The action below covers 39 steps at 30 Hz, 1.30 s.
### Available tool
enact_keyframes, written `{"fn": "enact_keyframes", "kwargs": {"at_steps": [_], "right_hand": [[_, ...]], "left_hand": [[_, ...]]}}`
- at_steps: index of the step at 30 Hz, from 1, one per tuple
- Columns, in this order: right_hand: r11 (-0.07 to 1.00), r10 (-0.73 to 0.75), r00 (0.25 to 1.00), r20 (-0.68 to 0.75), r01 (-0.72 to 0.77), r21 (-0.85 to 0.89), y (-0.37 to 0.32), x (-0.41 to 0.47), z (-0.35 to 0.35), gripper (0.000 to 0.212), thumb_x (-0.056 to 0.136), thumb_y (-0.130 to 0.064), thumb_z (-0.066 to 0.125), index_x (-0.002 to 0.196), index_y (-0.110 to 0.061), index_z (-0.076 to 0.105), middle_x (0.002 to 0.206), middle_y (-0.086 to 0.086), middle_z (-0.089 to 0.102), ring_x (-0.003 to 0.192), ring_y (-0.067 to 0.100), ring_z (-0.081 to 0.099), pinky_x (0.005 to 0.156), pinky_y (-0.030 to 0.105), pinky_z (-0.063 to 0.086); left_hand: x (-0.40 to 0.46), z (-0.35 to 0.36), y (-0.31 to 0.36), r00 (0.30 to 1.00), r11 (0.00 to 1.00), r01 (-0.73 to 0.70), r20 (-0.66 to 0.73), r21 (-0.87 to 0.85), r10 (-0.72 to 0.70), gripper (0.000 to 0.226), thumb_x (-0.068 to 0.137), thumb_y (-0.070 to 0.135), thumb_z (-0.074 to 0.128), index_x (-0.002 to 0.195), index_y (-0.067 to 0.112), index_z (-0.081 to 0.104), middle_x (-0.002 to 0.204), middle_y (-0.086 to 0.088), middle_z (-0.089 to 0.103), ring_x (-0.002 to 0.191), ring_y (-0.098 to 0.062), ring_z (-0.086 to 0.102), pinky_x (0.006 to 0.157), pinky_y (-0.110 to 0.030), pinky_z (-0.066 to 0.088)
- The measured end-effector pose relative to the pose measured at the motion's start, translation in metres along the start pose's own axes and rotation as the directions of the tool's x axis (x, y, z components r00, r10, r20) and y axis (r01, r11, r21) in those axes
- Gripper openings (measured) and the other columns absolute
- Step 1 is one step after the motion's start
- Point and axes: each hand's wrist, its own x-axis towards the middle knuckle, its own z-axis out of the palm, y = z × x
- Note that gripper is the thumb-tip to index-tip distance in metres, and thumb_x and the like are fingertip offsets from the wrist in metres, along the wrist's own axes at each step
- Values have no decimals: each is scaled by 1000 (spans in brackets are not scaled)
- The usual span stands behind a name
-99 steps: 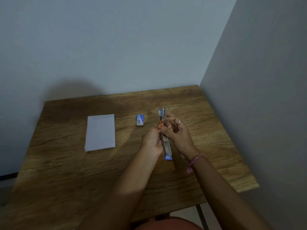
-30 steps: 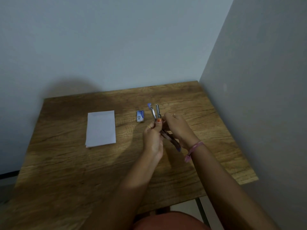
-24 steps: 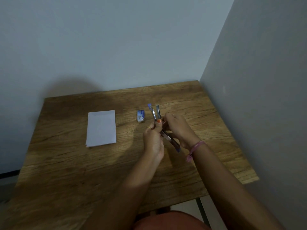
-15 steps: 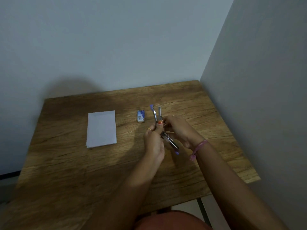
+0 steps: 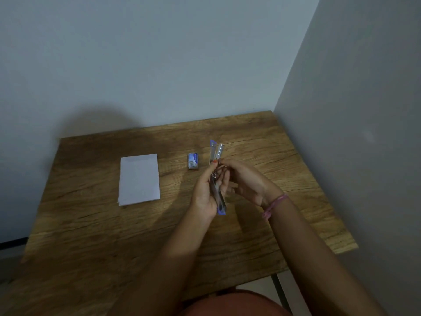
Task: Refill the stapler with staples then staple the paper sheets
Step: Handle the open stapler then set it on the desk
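Stapler [image 5: 217,179] held above the middle of the table [image 5: 91,224], its long axis running near to far with a slight lean: the blue-tipped near end sits low by the heel of the left hand [image 5: 208,192], and the far end rises past the fingertips. At that far end it is hinged apart, a blue-edged arm and a metal arm standing close together and pointing toward the far wall. The left hand grips the body from the left, fingers curled round it and the thumb, with an orange nail, pressed near the split. The right hand [image 5: 248,181] comes in from the right, its fingers bent and closing on the stapler's middle by the hinge; how its fingertips lie is hidden behind the left fingers. A pink band [image 5: 274,205] circles the right wrist.

Just left of the stapler's far end a small blue staple box [image 5: 193,160] lies on the wood. Farther left, well apart, a stack of white paper sheets [image 5: 139,179] lies flat.

The table is brown wood grain, set into a corner of plain grey-blue walls, and the light is dim.
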Motion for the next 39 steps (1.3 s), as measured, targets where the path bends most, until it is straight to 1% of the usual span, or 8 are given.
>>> {"fn": "enact_keyframes", "kwargs": {"at_steps": [9, 17, 21, 24, 28, 33, 35, 39], "right_hand": [[962, -181, 984, 1, 176, 208, -7, 2, -10, 31, 100, -17, 47, 129, -20, 57, 90, -2, 74, 78, 11, 70, 74, 27, 58], [951, -248, 965, -88, 260, 168, 7, 11, -12, 19, 98, -10, 49, 112, -11, 62, 80, 2, 74, 67, 10, 69, 64, 22, 57], [963, -219, 967, -131, 236, 128, 14, 16, -14, 16, 99, -13, 50, 106, -16, 64, 87, 2, 71, 67, 9, 68, 67, 25, 57], [961, -244, 954, -177, 262, 89, 20, 19, -17, 20, 100, -11, 47, 113, -13, 61, 87, 0, 71, 70, 3, 68, 61, 20, 57], [912, -374, 912, -170, 329, -244, 19, 17, -33, 30, 100, -7, 45, 126, -17, 56, 110, -2, 67, 88, -1, 66, 79, 20, 54], [851, -518, 698, -494, 480, -214, 28, 15, -39, 55, 93, 9, 36, 139, -21, 36, 133, -1, 49, 120, 16, 55, 103, 33, 44], [850, -527, 745, -409, 448, -278, 44, 15, -36, 63, 92, 8, 38, 149, -15, 23, 142, -6, 40, 134, 13, 44, 109, 24, 37], [746, -394, 918, 46, 349, -567, 59, 9, -38, 75, 86, -17, 42, 154, -21, 9, 150, -11, 36, 138, -1, 32, 112, 19, 26]], "left_hand": [[-3, -5, 11, 983, 986, 164, 83, -3, -163, 25, 76, 14, 66, 97, 1, 65, 79, -8, 65, 55, -6, 63, 39, -10, 44], [2, -12, 16, 957, 948, 262, 77, 180, -279, 36, 77, 24, 67, 105, 2, 63, 70, 0, 66, 47, -1, 57, 36, -8, 36], [7, -19, 23, 959, 904, 237, 66, 355, -277, 39, 84, 23, 64, 113, -1, 62, 77, -2, 69, 58, -4, 64, 53, -17, 52], [10, -29, 30, 975, 865, 152, 73, 477, -212, 24, 91, 10, 56, 113, 3, 62, 83, -6, 71, 74, -11, 70, 68, -25, 59], [14, -39, 37, 997, 772, -26, 69, 635, -23, 20, 93, 2, 53, 109, 7, 63, 86, -4, 73, 74, -11, 69, 63, -21, 56], [20, -45, 40, 971, 587, -209, 94, 782, 220, 35, 92, 5, 57, 126, 13, 57, 114, -4, 69, 95, -14, 68, 84, -26, 54], [22, -43, 39, 956, 476, -236, 115, 847, 270, 37, 91, 9, 59, 127, 18, 56, 120, -4, 67, 105, -16, 65, 93, -32, 50], [25, -42, 33, 935, 402, -315, 209, 860, 285, 37, 91, 5, 60, 123, 22, 58, 119, 0, 67, 106, -12, 64, 87, -22, 51]]}}
